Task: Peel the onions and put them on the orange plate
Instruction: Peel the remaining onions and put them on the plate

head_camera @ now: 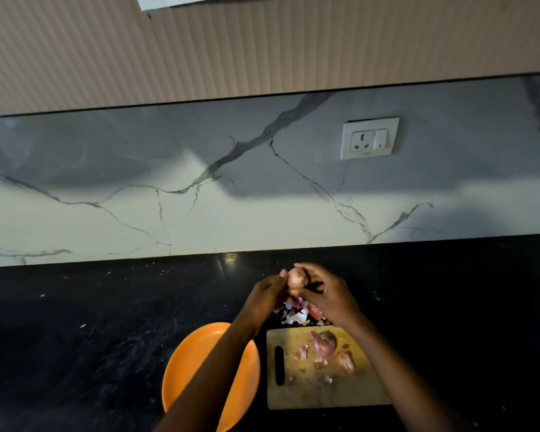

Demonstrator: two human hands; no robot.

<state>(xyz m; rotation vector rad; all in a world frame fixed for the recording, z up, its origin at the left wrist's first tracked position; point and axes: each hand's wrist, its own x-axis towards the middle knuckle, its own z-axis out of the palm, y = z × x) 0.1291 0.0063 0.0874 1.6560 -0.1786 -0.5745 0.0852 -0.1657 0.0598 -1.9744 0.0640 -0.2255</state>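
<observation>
Both my hands are up over the bench, working 1 onion (293, 280) between them. My left hand (264, 299) grips the onion from the left, fingers curled round it. My right hand (326, 296) is curled on its right side, with a dark thing in the grip, probably a knife handle (313, 285), too blurred to be sure. The onion looks partly bare, pale pink with dark specks on top.

Right under my hands, a heap of peels (296, 313) lies on the bench, white and pink bits, just beyond the far edge of the board (318, 394). On the board: more peel scraps and what look like onion pieces (328, 353), around the middle and right. The board has a dark slot handle on its left side.

Plate (181, 369) is orange and sits just left of the board; my left forearm crosses over it. I see no onion on the visible part of it.

Bench (91, 338) is black stone. Behind it a marble wall with 1 socket (369, 138), under a ribbed cabinet.
</observation>
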